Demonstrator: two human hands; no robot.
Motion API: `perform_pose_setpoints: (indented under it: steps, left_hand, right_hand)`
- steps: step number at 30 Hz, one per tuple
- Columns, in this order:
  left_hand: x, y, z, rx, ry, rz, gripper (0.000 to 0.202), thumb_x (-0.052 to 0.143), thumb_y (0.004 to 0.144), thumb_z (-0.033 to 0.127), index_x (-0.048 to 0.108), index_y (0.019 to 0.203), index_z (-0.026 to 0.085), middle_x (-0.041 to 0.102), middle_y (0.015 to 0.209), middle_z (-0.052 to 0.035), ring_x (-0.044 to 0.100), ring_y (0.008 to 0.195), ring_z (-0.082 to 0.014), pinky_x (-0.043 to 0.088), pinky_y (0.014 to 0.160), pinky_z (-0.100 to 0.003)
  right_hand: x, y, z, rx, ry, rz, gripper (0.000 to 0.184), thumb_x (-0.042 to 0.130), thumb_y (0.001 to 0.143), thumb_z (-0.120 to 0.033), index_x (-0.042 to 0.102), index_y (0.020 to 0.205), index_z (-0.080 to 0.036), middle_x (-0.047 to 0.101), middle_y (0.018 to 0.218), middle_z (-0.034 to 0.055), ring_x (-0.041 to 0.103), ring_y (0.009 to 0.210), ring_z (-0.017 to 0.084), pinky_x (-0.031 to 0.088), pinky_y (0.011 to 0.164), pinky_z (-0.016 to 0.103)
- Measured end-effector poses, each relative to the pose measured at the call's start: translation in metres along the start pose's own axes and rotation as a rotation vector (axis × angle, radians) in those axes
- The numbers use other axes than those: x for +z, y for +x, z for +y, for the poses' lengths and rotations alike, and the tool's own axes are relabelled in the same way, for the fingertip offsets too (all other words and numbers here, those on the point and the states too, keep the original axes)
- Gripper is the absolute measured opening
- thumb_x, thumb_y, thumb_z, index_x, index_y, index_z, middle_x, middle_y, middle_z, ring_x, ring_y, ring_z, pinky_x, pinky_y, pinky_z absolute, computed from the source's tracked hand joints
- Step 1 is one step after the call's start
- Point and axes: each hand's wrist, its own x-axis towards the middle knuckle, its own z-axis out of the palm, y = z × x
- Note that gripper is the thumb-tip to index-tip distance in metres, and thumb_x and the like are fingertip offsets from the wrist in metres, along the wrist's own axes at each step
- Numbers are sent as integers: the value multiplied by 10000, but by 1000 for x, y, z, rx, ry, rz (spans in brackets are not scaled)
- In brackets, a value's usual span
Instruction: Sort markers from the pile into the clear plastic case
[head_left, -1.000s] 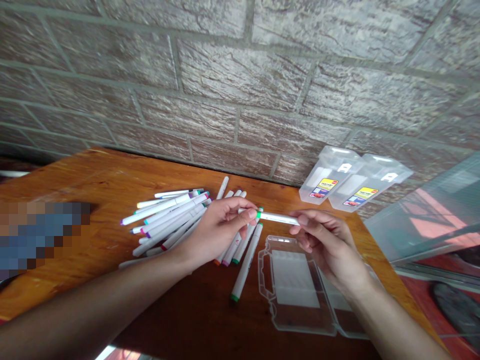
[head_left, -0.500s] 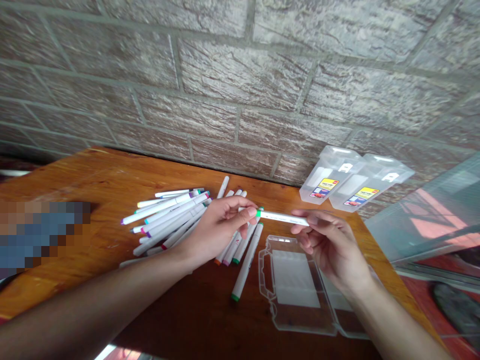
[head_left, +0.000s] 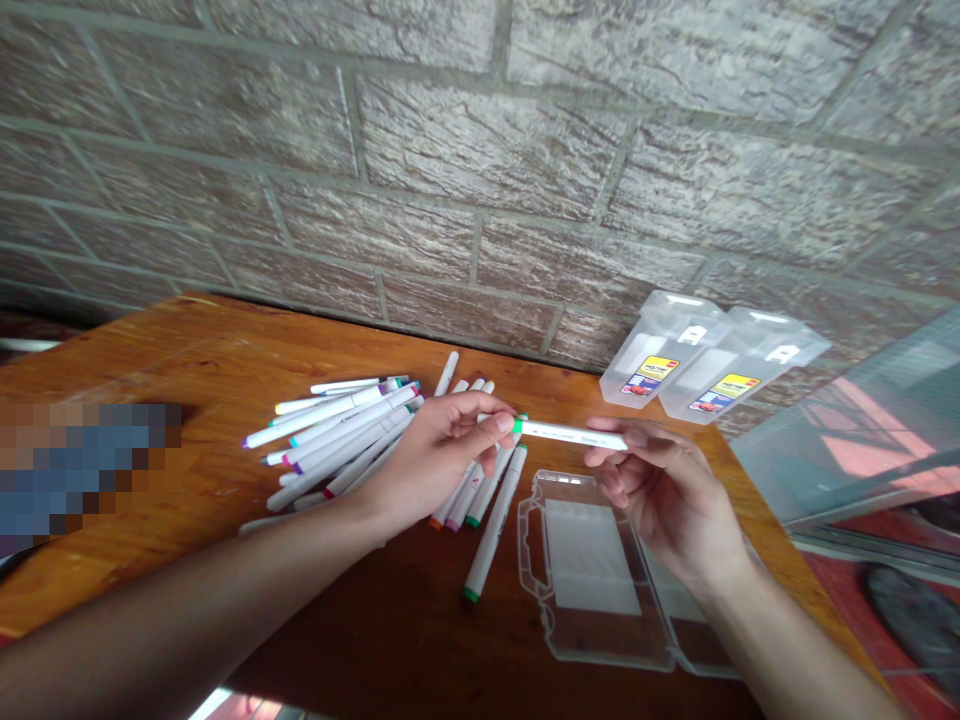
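Note:
A white marker (head_left: 566,433) with a green band is held level above the table between my two hands. My left hand (head_left: 450,440) pinches its green end, while my right hand (head_left: 664,485) grips the other end with thumb and fingers. Below and left of my left hand lies a heap of white markers (head_left: 345,420) with caps of many colours. A few more lie under that hand, among them a green-capped marker (head_left: 495,525) set a little apart. Beneath my right hand rests an open clear plastic case (head_left: 600,630), partly hidden by my forearm.
Two clear plastic cases (head_left: 651,350) with yellow labels stand at the back right, near the brick wall (head_left: 480,200). The wooden table (head_left: 202,400) ends at the right before a glass panel (head_left: 877,430). A pixelated patch covers something at the left.
My right hand has shifted very slightly to the right along the marker's end. My left hand, the heap and the cases look the same.

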Motion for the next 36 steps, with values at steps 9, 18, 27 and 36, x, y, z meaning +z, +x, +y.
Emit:
perform_pose_setpoints:
  steps: [9, 18, 27, 36]
  left_hand:
    - [0, -1, 1, 8, 19, 4, 283, 690, 914, 420, 698, 928, 137, 688, 768, -5, 564, 542, -93, 431, 536, -220]
    - [1, -1, 0, 21, -9, 16, 227, 704, 918, 350, 710, 936, 123, 696, 769, -3, 572, 550, -84, 451, 566, -211]
    - [1, -1, -3, 33, -14, 21, 250, 697, 929, 358, 739, 1010, 126, 701, 781, -8, 569, 554, -84, 437, 552, -208]
    - [0, -1, -2, 9, -13, 41, 282, 725, 900, 378, 748, 1014, 121, 722, 774, -19, 574, 543, -97, 443, 544, -219]
  right_hand:
    - [0, -1, -2, 1, 3, 29, 237, 751, 704, -264, 862, 878, -148, 764, 656, 86, 526, 459, 111, 411, 393, 212]
    - [-1, 1, -3, 24, 8, 64, 232, 736, 723, -279, 852, 871, -143, 743, 643, 77, 526, 458, 107, 410, 397, 204]
    - [-2, 1, -5, 62, 37, 66, 264, 706, 724, -292, 847, 894, -147, 736, 654, 68, 519, 458, 117, 399, 393, 223]
    - [-1, 1, -4, -6, -26, 57, 242, 720, 719, -287, 845, 881, -158, 744, 663, 74, 506, 458, 123, 384, 381, 236]
